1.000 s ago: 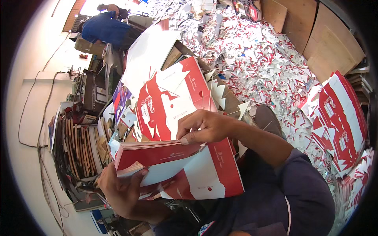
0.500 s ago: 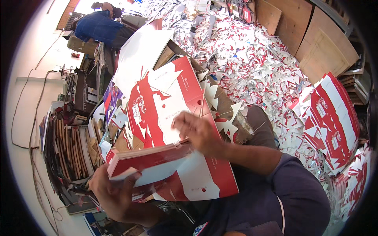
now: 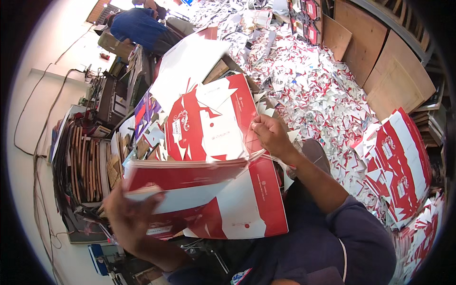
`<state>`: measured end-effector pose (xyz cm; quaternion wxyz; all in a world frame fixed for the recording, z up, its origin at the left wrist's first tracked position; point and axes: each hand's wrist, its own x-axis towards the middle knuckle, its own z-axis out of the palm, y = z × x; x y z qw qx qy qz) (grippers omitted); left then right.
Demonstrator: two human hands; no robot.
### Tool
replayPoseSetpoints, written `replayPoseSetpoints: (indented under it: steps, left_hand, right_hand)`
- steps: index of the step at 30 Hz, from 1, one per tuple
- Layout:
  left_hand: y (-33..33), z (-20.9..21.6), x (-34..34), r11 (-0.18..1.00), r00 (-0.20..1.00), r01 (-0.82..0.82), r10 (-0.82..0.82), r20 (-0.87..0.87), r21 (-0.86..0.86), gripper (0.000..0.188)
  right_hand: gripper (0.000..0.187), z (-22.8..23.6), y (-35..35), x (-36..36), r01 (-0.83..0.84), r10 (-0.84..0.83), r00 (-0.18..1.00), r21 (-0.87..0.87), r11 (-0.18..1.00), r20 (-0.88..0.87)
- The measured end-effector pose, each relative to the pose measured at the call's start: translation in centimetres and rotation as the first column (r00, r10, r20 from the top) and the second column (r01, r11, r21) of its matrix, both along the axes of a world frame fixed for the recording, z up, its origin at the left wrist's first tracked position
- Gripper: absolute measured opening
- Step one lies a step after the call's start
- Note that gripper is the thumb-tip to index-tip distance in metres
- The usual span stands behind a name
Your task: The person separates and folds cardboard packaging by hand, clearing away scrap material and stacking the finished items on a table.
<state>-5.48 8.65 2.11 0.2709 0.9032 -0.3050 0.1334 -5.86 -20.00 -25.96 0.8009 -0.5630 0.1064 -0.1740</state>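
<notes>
A thick bundle of red and white printed card sheets [image 3: 185, 183] is raised on edge and tilted, with its layered top edges showing. My left hand [image 3: 135, 213] grips the left end of this bundle, thumb over the near face; it is slightly blurred. Close to the bundle's right end, my right hand [image 3: 274, 140] is closed with fingers curled in. What it pinches, if anything, is too small to make out. Under and behind the bundle lies a larger pile of the same printed card [image 3: 223, 128], with cut-out shapes and loose pointed pieces on top.
A heap of red and white paper scraps [image 3: 308, 80] covers the floor beyond. To the right stands another printed card stack [image 3: 399, 161]. Wooden boards [image 3: 399, 71] lean at the back right. Upright dark-edged boards [image 3: 83, 166] stand left. A person in blue [image 3: 137, 31] bends over at the far left.
My right hand has moved right and away from me, from over the pile to near its right edge, and its fingers have closed. The raised bundle remains in my left hand.
</notes>
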Motion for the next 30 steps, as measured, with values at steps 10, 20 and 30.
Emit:
replayPoseSetpoints:
  steps: [10,20,30]
  left_hand:
    - [12.4,11.8,0.4,0.738,0.714,-0.376,0.616,0.332,-0.560,0.057]
    - [9.5,5.3,1.9,0.699,0.771,-0.274,0.570,0.283,-0.660,0.052]
    - [6.7,-2.2,0.4,0.510,0.960,-0.115,0.278,0.036,-0.853,0.051]
  right_hand:
    - [0.089,5.5,-9.9,-2.4,0.125,-0.615,0.768,-0.901,0.416,-0.177]
    - [0.092,23.9,1.7,0.8,-0.136,0.304,0.852,-0.380,0.915,0.426]
    - [0.071,29.8,5.8,5.1,-0.350,0.447,0.787,-0.288,0.891,0.426]
